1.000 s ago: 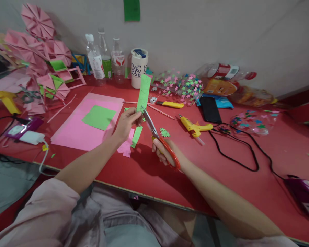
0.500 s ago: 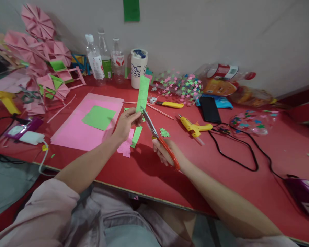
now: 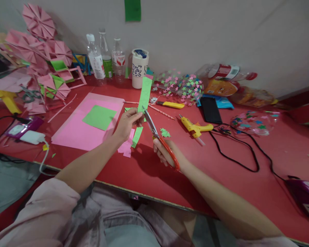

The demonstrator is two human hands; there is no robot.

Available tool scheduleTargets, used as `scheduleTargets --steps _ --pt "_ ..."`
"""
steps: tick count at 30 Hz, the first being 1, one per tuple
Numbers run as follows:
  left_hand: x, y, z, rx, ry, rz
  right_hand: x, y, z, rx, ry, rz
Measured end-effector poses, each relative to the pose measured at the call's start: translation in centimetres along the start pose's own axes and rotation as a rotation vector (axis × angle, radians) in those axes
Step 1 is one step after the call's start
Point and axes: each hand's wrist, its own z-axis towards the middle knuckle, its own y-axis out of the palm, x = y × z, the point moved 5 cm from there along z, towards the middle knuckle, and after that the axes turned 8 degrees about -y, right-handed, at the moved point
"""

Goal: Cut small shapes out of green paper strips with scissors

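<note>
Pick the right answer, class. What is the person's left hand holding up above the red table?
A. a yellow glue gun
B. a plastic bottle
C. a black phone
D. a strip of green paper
D: the left hand pinches the lower end of a strip of green paper, while the right hand holds red-handled scissors at its edge.

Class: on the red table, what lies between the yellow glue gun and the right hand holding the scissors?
Head view: a small green paper cutout lies between the yellow glue gun and right hand.
</note>
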Motion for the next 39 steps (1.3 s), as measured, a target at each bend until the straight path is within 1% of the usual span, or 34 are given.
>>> scheduleTargets --steps 12,17,22,26,29,35,37,39 --pt "0.1 -0.4 0.1 0.024 -0.021 0.004 -0.3 -0.3 0.0 -0.001 0.016 -0.024" --pt "0.6 -0.6 0.2 0.051 -0.010 0.027 -0.4 -0.5 0.2 -0.013 0.018 -0.043" --pt "0.8 -0.8 0.3 0.050 0.004 0.027 -0.5 -0.6 0.2 -0.017 0.016 -0.054" --pt "0.8 -1.0 0.4 0.050 0.012 0.024 -0.5 -0.6 0.4 -0.050 -0.015 -0.027" --pt "0.9 -1.4 0.5 0.066 0.022 0.024 -0.1 -0.8 0.7 -0.082 -0.010 -0.012" --pt "1.5 -2.1 0.7 0.147 0.052 0.016 0.3 -0.8 1.0 -0.178 -0.028 0.003" --pt "1.6 -2.1 0.7 0.165 0.061 0.007 0.1 -0.7 0.8 -0.172 -0.031 0.018" --pt "1.6 -1.8 0.6 0.137 0.057 0.003 -0.1 -0.6 0.6 -0.149 -0.039 0.041"
